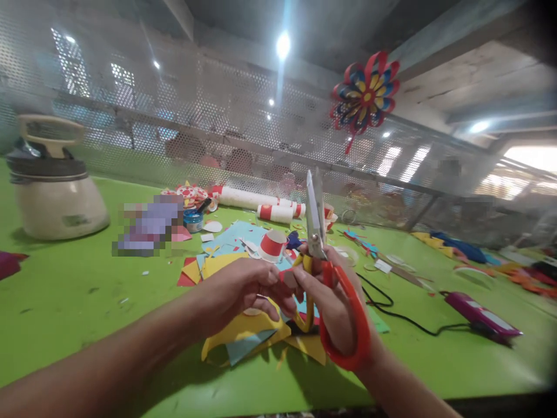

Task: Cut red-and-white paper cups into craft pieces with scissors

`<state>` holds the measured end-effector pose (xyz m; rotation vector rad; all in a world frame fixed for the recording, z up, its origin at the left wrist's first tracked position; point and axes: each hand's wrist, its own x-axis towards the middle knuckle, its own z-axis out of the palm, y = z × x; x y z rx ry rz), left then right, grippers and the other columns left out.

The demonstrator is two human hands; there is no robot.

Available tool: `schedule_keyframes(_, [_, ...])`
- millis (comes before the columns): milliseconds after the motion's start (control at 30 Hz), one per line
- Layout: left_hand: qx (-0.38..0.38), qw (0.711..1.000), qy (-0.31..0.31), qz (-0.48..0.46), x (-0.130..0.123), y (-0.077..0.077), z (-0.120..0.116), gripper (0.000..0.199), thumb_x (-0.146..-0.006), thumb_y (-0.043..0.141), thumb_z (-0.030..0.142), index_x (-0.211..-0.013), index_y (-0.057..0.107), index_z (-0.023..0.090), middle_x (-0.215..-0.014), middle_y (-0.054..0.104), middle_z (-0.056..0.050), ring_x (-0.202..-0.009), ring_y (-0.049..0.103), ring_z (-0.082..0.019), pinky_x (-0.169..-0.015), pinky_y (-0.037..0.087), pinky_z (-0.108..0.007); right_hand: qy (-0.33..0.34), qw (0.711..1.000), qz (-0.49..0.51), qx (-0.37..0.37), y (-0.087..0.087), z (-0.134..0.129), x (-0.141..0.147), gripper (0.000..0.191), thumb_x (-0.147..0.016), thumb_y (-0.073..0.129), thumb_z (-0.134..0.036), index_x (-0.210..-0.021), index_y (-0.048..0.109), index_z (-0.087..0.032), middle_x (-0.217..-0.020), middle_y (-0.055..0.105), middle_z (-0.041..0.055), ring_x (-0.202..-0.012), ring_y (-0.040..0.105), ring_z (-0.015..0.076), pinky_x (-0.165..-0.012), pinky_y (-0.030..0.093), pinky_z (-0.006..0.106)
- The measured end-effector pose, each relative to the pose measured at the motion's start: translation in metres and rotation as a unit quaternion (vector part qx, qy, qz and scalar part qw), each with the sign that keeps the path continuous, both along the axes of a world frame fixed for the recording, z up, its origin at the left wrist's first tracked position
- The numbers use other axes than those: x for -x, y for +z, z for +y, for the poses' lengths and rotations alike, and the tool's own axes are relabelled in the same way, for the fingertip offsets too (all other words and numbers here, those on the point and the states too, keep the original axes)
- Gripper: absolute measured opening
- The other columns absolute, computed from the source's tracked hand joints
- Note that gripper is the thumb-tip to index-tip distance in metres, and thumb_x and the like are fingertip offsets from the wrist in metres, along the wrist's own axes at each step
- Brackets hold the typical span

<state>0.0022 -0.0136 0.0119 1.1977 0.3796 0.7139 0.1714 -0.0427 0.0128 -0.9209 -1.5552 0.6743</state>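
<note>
My right hand [333, 296] is closed around a pair of scissors, its thumb and fingertips pinched together in front. The scissors [314, 226] point upward with the blades close together; one large handle loop is red-orange, and a yellow loop shows beside it. My left hand [261, 284] has its fingertips pinched on a small red paper piece [286, 278], which the right fingertips touch too. Both hands hover above yellow paper scraps [250, 331], partly hiding them. Just beyond stands a red and white paper cup [272, 245] on light blue paper [237, 235].
A cream sprayer bottle [58, 197] stands at the left on the green table [143, 325]. White and red paper cups [275, 213] lie at the back near a blue jar [192, 220]. A purple corded device [483, 316] lies right. A paper pinwheel flower [366, 96] rises behind.
</note>
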Motion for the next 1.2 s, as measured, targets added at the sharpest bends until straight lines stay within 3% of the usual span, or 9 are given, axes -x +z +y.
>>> schedule_keyframes(167, [-0.038, 0.998, 0.052, -0.018, -0.004, 0.007, -0.009, 0.018, -0.078, 0.050, 0.016, -0.086, 0.064, 0.010, -0.083, 0.064, -0.010, -0.079, 0.058, -0.019, -0.069, 0.044, -0.028, -0.076, 0.994, 0.065, -0.032, -0.002, -0.005, 0.016, 0.018, -0.084, 0.059, -0.026, -0.099, 0.050, -0.022, -0.075, 0.055, -0.0037, -0.063, 0.052, 0.0116, -0.061, 0.046, 0.026])
schedule_keyframes(400, [-0.029, 0.994, 0.106, -0.012, -0.009, 0.004, -0.013, 0.012, -0.079, 0.063, 0.025, -0.079, 0.063, 0.013, -0.075, 0.062, -0.005, -0.067, 0.053, -0.012, -0.062, 0.040, -0.023, -0.141, 0.979, 0.127, -0.079, -0.002, -0.010, 0.037, 0.020, -0.084, 0.058, -0.026, -0.101, 0.051, -0.021, -0.077, 0.054, -0.0028, -0.065, 0.053, 0.0119, -0.060, 0.048, 0.025])
schedule_keyframes(633, [-0.051, 0.989, 0.135, -0.001, -0.012, -0.003, -0.010, 0.016, -0.080, 0.063, 0.028, -0.072, 0.062, 0.013, -0.067, 0.060, -0.004, -0.060, 0.050, -0.010, -0.055, 0.036, -0.022, -0.119, 0.976, 0.165, -0.074, -0.005, -0.013, 0.046, 0.021, -0.086, 0.056, -0.025, -0.105, 0.048, -0.023, -0.069, 0.049, -0.0065, -0.046, 0.048, 0.0069, -0.042, 0.045, 0.020])
schedule_keyframes(867, [-0.073, 0.980, 0.185, 0.007, -0.018, 0.002, -0.018, 0.018, -0.077, 0.064, 0.028, -0.068, 0.059, 0.014, -0.062, 0.055, 0.000, -0.056, 0.046, -0.009, -0.052, 0.035, -0.021, -0.144, 0.968, 0.179, -0.099, -0.008, -0.013, 0.051, 0.020, -0.085, 0.057, -0.024, -0.103, 0.048, -0.024, -0.068, 0.050, -0.0059, -0.049, 0.048, 0.0080, -0.042, 0.046, 0.019])
schedule_keyframes(1100, [-0.093, 0.972, 0.214, 0.031, -0.018, 0.004, -0.023, 0.022, -0.078, 0.062, 0.032, -0.065, 0.056, 0.015, -0.059, 0.055, 0.001, -0.053, 0.043, -0.010, -0.051, 0.035, -0.022, -0.110, 0.970, 0.186, -0.107, -0.011, -0.012, 0.052, 0.018, -0.086, 0.055, -0.024, -0.103, 0.049, -0.024, -0.068, 0.051, -0.0069, -0.050, 0.051, 0.0085, -0.047, 0.048, 0.022])
schedule_keyframes(1200, [-0.087, 0.972, 0.216, 0.034, -0.017, 0.003, -0.024, 0.023, -0.077, 0.062, 0.032, -0.064, 0.054, 0.015, -0.057, 0.055, 0.001, -0.052, 0.043, -0.010, -0.051, 0.034, -0.022, -0.140, 0.971, 0.156, -0.116, -0.010, -0.013, 0.051, 0.017, -0.086, 0.055, -0.024, -0.103, 0.050, -0.025, -0.069, 0.053, -0.0058, -0.055, 0.053, 0.0102, -0.049, 0.048, 0.023])
